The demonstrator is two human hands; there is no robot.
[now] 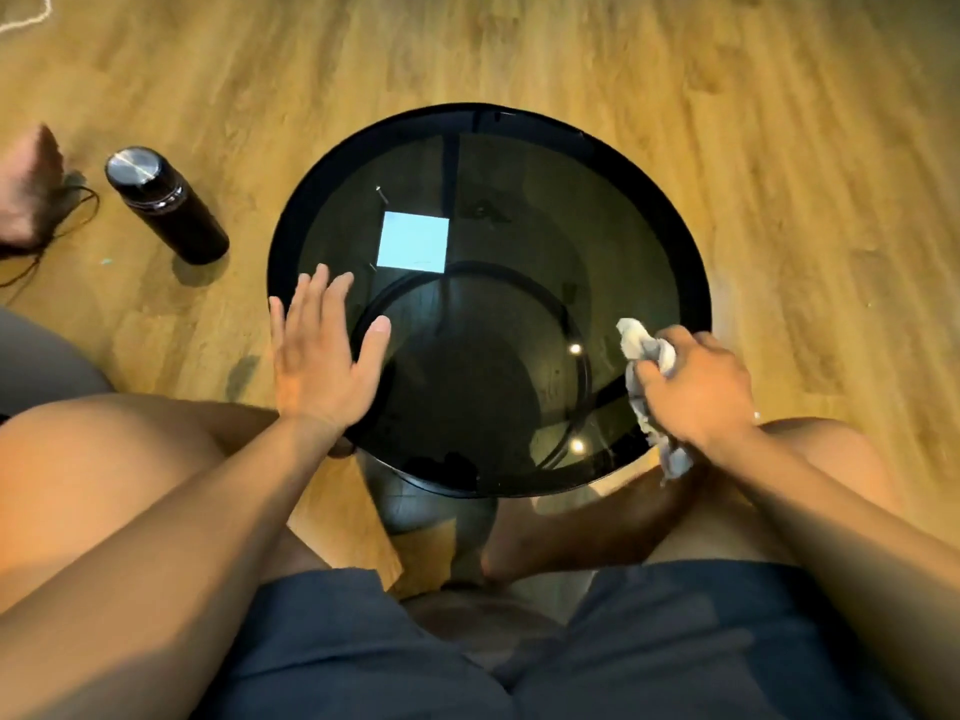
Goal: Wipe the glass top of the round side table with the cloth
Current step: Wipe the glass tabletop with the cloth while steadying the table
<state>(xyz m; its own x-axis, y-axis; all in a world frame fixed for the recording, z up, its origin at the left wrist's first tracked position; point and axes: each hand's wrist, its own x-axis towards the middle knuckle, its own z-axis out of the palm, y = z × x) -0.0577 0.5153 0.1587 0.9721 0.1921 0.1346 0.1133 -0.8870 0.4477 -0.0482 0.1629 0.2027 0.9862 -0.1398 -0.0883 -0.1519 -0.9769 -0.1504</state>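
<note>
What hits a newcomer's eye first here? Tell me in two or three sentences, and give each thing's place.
The dark round glass top fills the middle of the view, with a bright pale square reflection left of its centre. At its right edge the right hand grips a bunched grey cloth, while the left hand lies open, fingers spread, at the left edge. A black bottle stands on the wooden floor further left.

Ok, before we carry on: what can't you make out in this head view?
Head view only:
Glass top: dark and reflective, so smears or wiped areas do not show.
Cloth: mostly bunched inside the right hand; contact with the glass unclear.
Left hand: spread flat; whether it presses on the glass is unclear.
Foot at left: cut off by the frame edge.
</note>
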